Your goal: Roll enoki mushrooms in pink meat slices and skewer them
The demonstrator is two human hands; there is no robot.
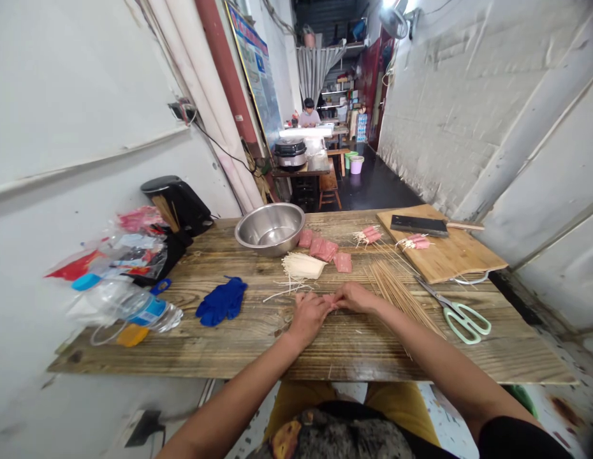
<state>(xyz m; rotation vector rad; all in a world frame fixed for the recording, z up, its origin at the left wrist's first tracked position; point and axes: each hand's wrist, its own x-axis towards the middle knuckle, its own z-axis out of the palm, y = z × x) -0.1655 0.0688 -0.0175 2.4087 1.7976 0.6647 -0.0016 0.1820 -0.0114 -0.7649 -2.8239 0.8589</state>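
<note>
My left hand (308, 318) and my right hand (358, 298) meet over the wooden table, fingers closed on a small pink meat slice (329, 300) between them. The fingers mostly cover it, so I cannot tell what is inside it. Just beyond my hands lies a bunch of white enoki mushrooms (303, 266), with loose strands at its left. Flat pink meat slices (324, 248) lie behind the mushrooms. To the right of my right hand is a spread pile of bamboo skewers (402, 294). Skewered meat rolls (368, 235) with white ends rest farther back.
A steel bowl (248, 243) stands at the back. On the right are a cutting board (442, 264) bearing a cleaver (417, 224) and more rolls, plus green-handled scissors (466, 320). Blue gloves (223, 301) and a water bottle (148, 311) lie left. A person (308, 116) sits far off.
</note>
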